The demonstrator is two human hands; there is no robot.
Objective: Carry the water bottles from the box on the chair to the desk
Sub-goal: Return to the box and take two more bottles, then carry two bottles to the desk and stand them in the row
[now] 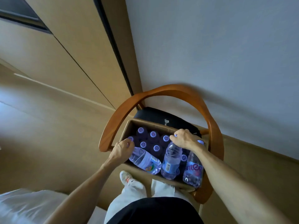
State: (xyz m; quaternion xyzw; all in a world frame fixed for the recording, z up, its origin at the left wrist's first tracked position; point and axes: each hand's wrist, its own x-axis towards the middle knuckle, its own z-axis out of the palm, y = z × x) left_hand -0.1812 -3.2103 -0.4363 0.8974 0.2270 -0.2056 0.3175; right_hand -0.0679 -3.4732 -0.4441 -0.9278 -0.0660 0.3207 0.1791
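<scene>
Clear ribbed plastic bottles (171, 160), cardboard box (129, 128), curved wooden chair (116, 117)

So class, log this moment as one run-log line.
stage: pickup | left hand: grips one bottle | right hand: grips two bottles | box: on chair

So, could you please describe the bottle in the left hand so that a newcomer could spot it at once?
Find the wooden chair against the wall; a cardboard box of capped bottles sits on its seat. At the box's near left corner, the left hand grips one clear bottle by its neck. It alone lies tilted over that edge.
</scene>
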